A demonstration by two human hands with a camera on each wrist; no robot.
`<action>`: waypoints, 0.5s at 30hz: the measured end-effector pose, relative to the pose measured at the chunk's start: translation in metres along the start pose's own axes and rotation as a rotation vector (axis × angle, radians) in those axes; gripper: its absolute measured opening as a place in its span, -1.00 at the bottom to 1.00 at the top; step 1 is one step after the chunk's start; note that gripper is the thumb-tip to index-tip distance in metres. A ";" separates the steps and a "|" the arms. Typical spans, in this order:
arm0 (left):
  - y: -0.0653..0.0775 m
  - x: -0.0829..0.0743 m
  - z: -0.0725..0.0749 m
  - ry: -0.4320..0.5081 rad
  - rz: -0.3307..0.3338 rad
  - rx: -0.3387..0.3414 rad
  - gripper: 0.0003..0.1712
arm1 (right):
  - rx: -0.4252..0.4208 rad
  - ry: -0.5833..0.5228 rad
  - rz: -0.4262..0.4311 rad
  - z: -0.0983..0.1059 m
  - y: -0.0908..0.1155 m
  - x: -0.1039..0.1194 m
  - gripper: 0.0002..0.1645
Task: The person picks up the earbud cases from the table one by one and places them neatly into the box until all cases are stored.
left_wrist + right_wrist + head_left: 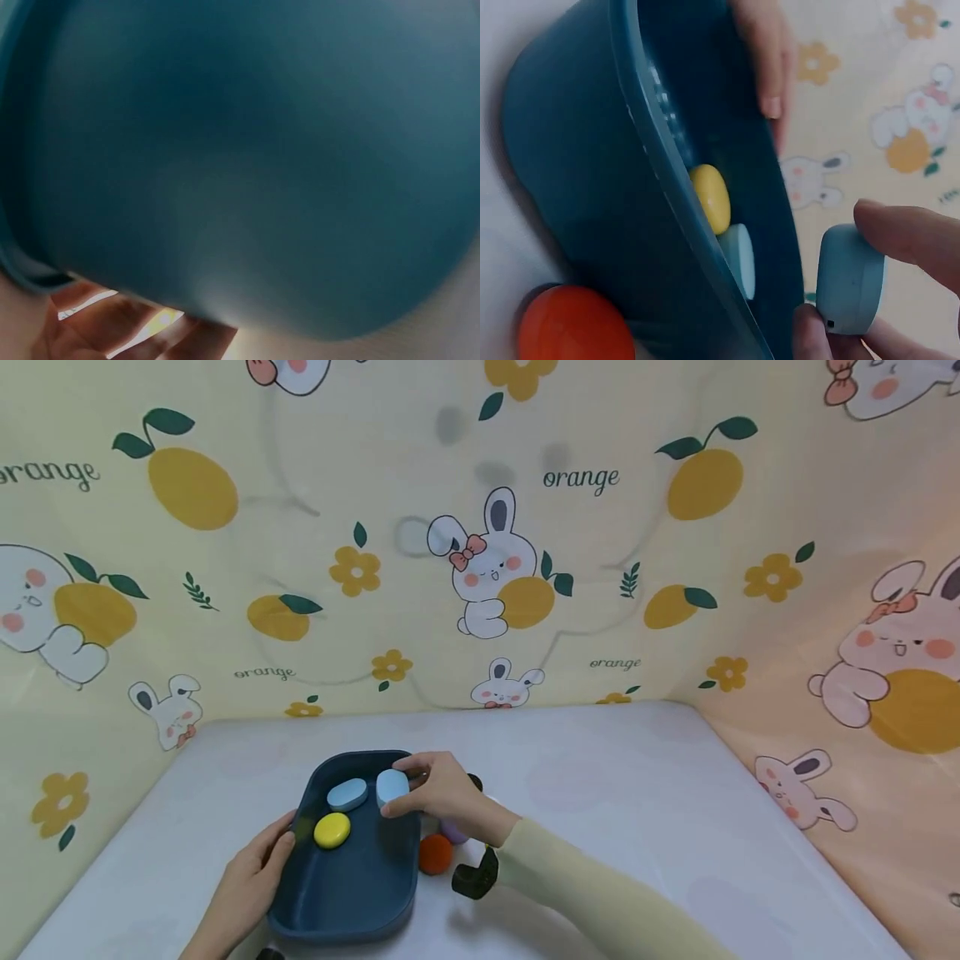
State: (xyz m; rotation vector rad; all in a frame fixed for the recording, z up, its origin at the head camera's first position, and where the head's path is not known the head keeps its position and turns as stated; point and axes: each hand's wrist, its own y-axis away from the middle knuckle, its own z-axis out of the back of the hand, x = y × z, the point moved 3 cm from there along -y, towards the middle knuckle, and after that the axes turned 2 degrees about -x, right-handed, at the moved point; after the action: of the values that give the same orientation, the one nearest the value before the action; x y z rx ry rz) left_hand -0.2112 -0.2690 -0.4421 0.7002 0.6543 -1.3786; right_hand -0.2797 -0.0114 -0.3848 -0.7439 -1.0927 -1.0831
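A dark blue rectangular tub (pixel 352 893) with rounded corners stands on the table. My left hand (pixel 253 877) holds its left side, the thumb at the rim and the other fingers along the outer wall. Between thumb and fingers my right hand (pixel 442 789) pinches a light blue rounded block (pixel 849 279), over the far right part of the tub. Inside lie a light blue oval piece (pixel 347 795) and a yellow round piece (pixel 332 831). In the left wrist view, the tub's wall (pixel 247 187) fills most of the picture.
Right of the tub an orange-red round piece (pixel 435 855) lies on the white tabletop (pixel 600 793). A purple piece (pixel 454 832) beside it is partly hidden beneath my right forearm. A patterned cloth (pixel 360 635) with rabbits and oranges hangs behind the table.
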 end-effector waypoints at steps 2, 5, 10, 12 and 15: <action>0.000 -0.001 -0.001 0.006 -0.006 -0.001 -0.29 | 0.018 0.035 0.008 -0.004 -0.004 0.002 -0.32; 0.000 -0.001 -0.001 0.012 -0.003 -0.001 -0.29 | 0.048 0.092 0.023 -0.008 -0.011 0.003 -0.33; -0.001 -0.001 -0.001 0.010 0.009 0.004 -0.30 | 0.099 0.169 0.027 -0.014 -0.025 0.002 -0.36; -0.001 -0.002 0.000 0.007 0.011 0.004 -0.29 | 0.110 0.177 0.021 -0.016 -0.029 0.003 -0.36; 0.000 -0.002 0.000 0.009 0.014 0.005 -0.30 | 0.118 0.161 0.005 -0.019 -0.032 0.003 -0.37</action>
State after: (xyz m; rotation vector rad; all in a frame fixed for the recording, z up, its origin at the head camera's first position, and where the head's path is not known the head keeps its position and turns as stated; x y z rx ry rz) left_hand -0.2109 -0.2677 -0.4410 0.7143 0.6526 -1.3652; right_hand -0.3039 -0.0397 -0.3890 -0.5566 -1.0074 -1.0458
